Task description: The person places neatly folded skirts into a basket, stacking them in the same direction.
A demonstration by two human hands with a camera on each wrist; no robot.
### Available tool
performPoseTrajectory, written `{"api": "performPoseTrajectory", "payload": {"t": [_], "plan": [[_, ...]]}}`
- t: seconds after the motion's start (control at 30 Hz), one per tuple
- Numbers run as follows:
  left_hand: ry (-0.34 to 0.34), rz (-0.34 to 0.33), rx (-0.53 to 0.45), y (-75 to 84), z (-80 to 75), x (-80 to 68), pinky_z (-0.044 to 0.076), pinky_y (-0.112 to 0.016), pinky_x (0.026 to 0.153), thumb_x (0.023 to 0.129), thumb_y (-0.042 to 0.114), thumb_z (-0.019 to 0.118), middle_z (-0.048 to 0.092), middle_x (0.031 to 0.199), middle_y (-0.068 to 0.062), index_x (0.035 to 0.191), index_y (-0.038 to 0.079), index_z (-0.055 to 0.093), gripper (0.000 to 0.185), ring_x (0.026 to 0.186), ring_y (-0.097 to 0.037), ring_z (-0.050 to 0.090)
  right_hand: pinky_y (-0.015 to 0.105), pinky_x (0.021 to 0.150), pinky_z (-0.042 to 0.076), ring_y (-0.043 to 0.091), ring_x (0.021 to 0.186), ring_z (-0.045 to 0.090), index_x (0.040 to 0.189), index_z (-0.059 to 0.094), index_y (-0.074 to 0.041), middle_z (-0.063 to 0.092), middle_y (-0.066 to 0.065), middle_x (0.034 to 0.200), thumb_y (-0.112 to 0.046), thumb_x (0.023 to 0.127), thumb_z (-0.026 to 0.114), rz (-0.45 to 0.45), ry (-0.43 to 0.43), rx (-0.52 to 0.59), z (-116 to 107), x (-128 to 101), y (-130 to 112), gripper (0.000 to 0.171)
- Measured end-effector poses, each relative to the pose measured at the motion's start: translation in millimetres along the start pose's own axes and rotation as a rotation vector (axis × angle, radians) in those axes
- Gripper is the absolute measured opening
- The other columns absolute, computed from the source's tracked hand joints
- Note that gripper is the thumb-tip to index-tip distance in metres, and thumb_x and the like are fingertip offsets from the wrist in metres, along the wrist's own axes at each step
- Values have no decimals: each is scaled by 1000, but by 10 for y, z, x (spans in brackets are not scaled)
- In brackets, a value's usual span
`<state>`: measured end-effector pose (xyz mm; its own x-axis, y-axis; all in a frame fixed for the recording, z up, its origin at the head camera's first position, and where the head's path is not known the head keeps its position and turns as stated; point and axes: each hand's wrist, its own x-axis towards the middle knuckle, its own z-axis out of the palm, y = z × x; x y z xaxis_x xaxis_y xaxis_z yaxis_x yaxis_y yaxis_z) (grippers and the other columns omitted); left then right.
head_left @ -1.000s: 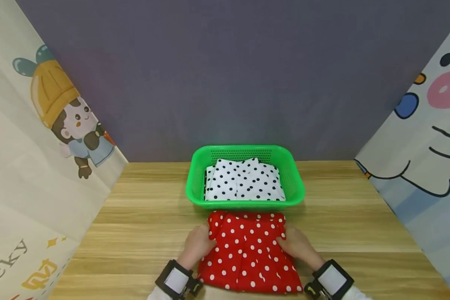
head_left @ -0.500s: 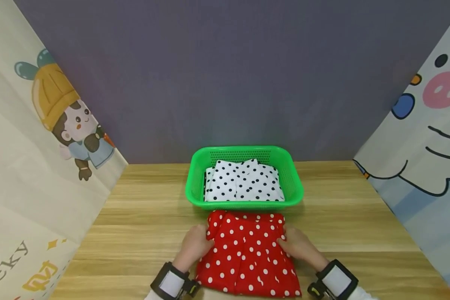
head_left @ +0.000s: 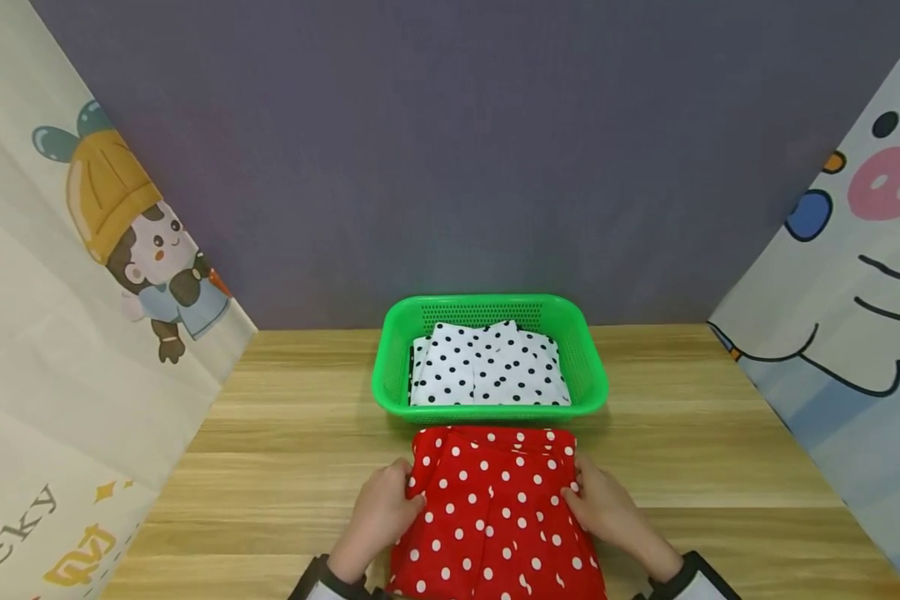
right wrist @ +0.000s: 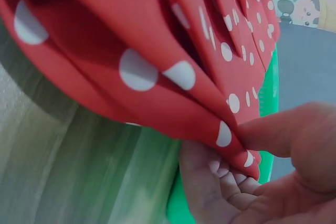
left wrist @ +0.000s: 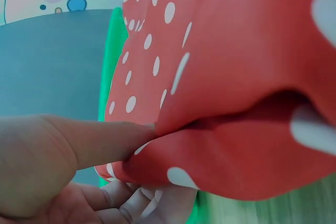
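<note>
A red skirt with white dots [head_left: 495,517] spreads between my two hands, its narrow band toward the basket and its wider end toward me. My left hand [head_left: 381,508] pinches its left side, with the thumb on top and the fingers beneath, as the left wrist view shows. On the opposite side my right hand [head_left: 607,504] pinches the cloth the same way. In the right wrist view the skirt [right wrist: 136,77] sags in loose folds, and wooden tabletop shows below it. The wide end runs out of the head view at the bottom.
Just beyond the skirt stands a green perforated basket [head_left: 596,383]. Folded white cloth with black dots [head_left: 487,367] lies inside it. A dark grey wall [head_left: 450,167] rises behind the wooden table [head_left: 285,433], and printed cloth panels flank both sides.
Both hands have drawn slightly toward me with the skirt, which looks larger and raised a little. Its band end now lies straighter and wider. The basket has stayed in place.
</note>
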<state>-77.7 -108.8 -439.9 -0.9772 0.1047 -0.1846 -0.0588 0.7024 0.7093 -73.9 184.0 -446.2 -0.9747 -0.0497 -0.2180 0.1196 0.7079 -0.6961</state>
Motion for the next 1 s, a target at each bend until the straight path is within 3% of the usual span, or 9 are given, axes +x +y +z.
{"api": "performPoseTrajectory", "payload": {"t": [0.17, 0.43, 0.67, 1.0], "plan": [[4, 23, -5, 57, -40, -68, 54, -31, 55, 75, 7, 72, 60, 83, -9, 97, -1, 54, 30, 67, -15, 56, 33, 62, 55, 14, 78, 58, 122, 40, 5, 59, 15, 105, -5, 81, 66, 0, 14, 3, -25, -57, -11, 49], [49, 44, 15, 136, -85, -111, 53, -29, 56, 76, 8, 72, 59, 85, -6, 100, 1, 55, 31, 70, -15, 55, 29, 57, 54, 11, 70, 57, 120, 40, 2, 59, 12, 99, -6, 82, 66, -20, 69, -16, -108, -117, -127, 46], [99, 72, 62, 218, -154, -91, 52, -28, 59, 75, 9, 73, 60, 89, -8, 105, 0, 55, 36, 74, -16, 54, 25, 54, 51, 11, 67, 57, 113, 44, 0, 61, 11, 93, -6, 80, 68, -115, 149, -97, -200, -82, -207, 41], [168, 139, 87, 320, -260, -11, 50, -25, 57, 75, 9, 73, 61, 87, -8, 103, 0, 54, 35, 71, -15, 55, 27, 56, 54, 14, 74, 61, 118, 40, -1, 61, 14, 101, -7, 83, 65, -166, 143, -74, -370, -20, -324, 44]]}}
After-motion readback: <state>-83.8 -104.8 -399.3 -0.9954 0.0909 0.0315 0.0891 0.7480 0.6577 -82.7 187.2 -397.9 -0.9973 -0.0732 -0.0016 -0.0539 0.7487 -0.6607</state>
